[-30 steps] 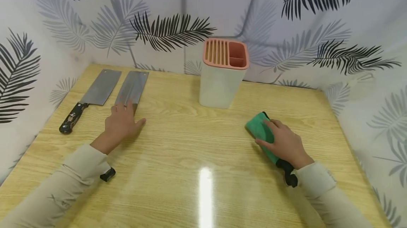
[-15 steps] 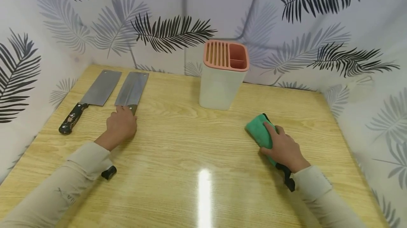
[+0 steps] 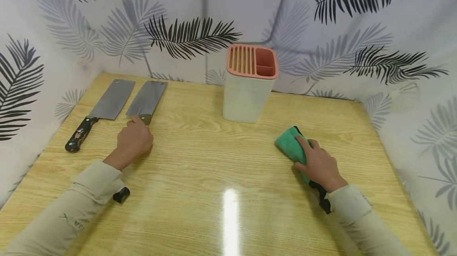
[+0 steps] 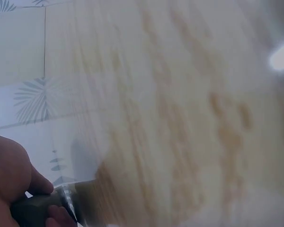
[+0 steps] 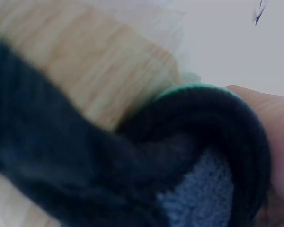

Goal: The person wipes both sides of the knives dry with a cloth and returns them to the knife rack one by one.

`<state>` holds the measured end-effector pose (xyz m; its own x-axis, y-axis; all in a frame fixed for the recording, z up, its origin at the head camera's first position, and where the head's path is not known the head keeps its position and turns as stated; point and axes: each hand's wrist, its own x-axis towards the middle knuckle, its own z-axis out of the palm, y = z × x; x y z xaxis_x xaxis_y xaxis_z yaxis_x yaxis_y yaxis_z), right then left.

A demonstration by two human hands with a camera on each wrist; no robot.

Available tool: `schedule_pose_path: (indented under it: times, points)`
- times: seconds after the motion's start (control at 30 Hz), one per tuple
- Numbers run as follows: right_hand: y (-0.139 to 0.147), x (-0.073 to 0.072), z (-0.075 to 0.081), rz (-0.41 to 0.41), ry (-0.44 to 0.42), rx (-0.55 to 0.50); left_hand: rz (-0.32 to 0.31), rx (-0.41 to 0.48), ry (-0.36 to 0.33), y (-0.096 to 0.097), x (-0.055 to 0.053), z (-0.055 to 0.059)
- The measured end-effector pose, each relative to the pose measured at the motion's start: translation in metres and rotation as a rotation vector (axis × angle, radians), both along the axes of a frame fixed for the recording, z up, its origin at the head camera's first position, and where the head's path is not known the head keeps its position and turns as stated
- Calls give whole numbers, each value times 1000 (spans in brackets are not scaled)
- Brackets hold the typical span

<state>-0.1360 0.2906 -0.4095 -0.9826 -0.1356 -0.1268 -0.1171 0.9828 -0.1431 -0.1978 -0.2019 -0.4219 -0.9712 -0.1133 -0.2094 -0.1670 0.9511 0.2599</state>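
My left hand (image 3: 135, 139) grips the handle of a cleaver (image 3: 148, 97) at the left of the table, its blade pointing to the back wall. Close up in the left wrist view, the dark handle (image 4: 35, 208) runs between thumb and fingers. Over at the right, my right hand (image 3: 321, 167) holds a folded green cloth (image 3: 290, 146) with black edging, thumb on one side and fingers over the top. The right wrist view shows the cloth's rolled end, with grey fluffy inside (image 5: 199, 198) and a dark border. My palm hides much of the cloth.
A second cleaver (image 3: 112, 99) with a dark patterned handle lies at the far left. At the back middle stands a white knife holder (image 3: 246, 99) with a pink slotted top. Leaf-print curtains (image 3: 321, 62) enclose the wooden table (image 3: 192, 161) at the back and sides.
My left hand, earlier spread over the cleaver, has curled round its handle, and the blade has shifted slightly. The fingers of my right hand have drawn in on the green cloth.
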Motion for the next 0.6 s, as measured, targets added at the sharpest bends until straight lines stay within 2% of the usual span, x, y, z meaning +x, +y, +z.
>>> schedule_pose_path:
  times: [0.2,0.33,0.43,0.6]
  points:
    - [1,0,-2,-1,32,3,-5,16,44,-1,4,2]
    - [2,0,-3,10,63,4,-7,41,63,-1,10,8]
    - [2,0,-3,10,76,-3,-11,91,82,0,16,14]
    - [4,-3,1,10,141,-20,-56,182,213,5,23,24]
